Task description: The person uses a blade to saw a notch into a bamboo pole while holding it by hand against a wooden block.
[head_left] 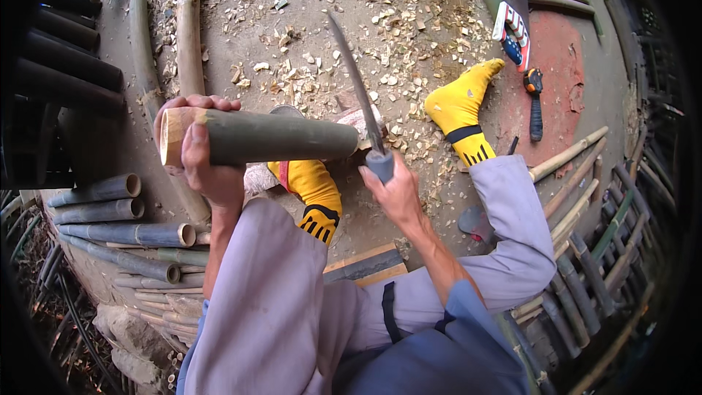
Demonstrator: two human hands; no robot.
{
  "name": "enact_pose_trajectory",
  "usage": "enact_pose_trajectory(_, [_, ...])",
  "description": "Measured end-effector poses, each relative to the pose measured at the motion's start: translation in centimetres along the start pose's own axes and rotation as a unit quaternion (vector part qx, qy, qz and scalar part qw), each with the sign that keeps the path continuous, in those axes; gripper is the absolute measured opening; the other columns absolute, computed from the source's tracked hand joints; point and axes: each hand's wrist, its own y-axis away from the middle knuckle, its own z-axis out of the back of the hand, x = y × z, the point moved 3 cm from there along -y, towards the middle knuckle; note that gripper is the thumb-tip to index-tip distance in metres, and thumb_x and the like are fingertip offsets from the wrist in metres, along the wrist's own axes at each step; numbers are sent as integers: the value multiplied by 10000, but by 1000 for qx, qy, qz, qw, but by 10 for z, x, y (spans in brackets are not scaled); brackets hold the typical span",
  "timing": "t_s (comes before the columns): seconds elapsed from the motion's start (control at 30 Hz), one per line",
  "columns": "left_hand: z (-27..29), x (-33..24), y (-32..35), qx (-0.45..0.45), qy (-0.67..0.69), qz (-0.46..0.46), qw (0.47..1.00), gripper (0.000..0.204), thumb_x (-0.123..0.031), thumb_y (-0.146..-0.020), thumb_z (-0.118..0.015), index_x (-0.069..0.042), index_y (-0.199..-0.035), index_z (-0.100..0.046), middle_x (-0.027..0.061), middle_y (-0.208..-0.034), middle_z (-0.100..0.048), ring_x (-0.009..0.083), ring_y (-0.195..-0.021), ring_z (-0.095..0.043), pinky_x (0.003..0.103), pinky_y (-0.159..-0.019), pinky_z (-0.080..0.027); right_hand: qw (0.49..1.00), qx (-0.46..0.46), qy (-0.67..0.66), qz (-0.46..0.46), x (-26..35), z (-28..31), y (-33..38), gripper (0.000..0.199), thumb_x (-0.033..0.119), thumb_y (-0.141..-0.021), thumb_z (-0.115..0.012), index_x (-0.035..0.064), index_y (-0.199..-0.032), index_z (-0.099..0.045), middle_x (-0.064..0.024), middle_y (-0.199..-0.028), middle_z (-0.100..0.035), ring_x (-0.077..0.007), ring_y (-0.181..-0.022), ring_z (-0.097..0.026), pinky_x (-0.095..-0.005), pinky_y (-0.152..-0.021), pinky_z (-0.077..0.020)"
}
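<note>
My left hand (197,164) is wrapped round the pale, trimmed left end of a thick green bamboo section (285,137). The bamboo lies crosswise in front of me, and its right end is near a small wooden block (371,118) that it partly hides. In my right hand (401,194) is a machete with a grey handle (380,165). Its long dark blade (354,77) points up and away, just right of the bamboo's far end. A small gap seems to lie between blade and bamboo, though I cannot tell their depth.
Pale wood chips (300,0) litter the ground ahead. My yellow-socked feet (461,99) flank the work spot. At the right are a hand saw (514,40) and a black-and-orange tool (535,102). Bamboo poles (189,22) lie at the left, with stacked lengths (124,234) nearer me.
</note>
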Motion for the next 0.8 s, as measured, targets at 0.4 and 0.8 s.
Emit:
enact_pose_trajectory(0.4, [2, -1, 8, 105, -4, 13, 994, 519, -243, -737, -568, -42, -1194, -425, 139, -980, -494, 274, -895, -530, 470, -858, -448, 999, -18, 21, 41, -2, -5, 7, 317, 212, -797, -735, 9, -956, -550, -126, -693, -648, -228, -663, -674, -338, -557, -509])
enact_pose_trajectory(0.8, [11, 0, 3, 160, 11, -4, 987, 589, -306, -697, -614, -38, -1188, -428, 158, -979, -478, 271, -912, -506, 458, -845, -439, 997, -6, 45, 60, -40, -7, 5, 322, 214, -820, -703, 0, -1003, -546, -118, -732, -637, -171, -629, -631, -319, -566, -508])
